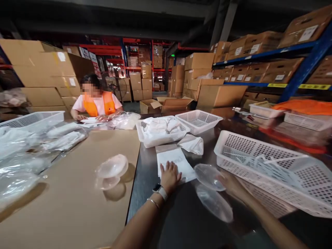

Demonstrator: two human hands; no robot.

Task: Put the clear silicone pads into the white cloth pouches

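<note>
My left hand (170,177) lies with fingers spread on a flat white packet (172,159) on the dark tabletop. My right hand (228,182), blurred, grips the edge of a translucent oval plastic piece (209,175) just right of the packet. A second pale oval (215,202) shows below it; whether it is another piece or a reflection I cannot tell. Beyond the packet, a folded white cloth item (192,143) rests by a white basket (155,140) heaped with white cloth. Bowl-shaped translucent pieces (114,166) sit on the brown board to the left.
A large perforated basket (259,145) with white strips stands at right. Behind is another white basket (199,129). Clear-bagged white goods (64,140) cover the left side of the brown board (77,200). A co-worker in an orange vest (107,103) handles white material across the table.
</note>
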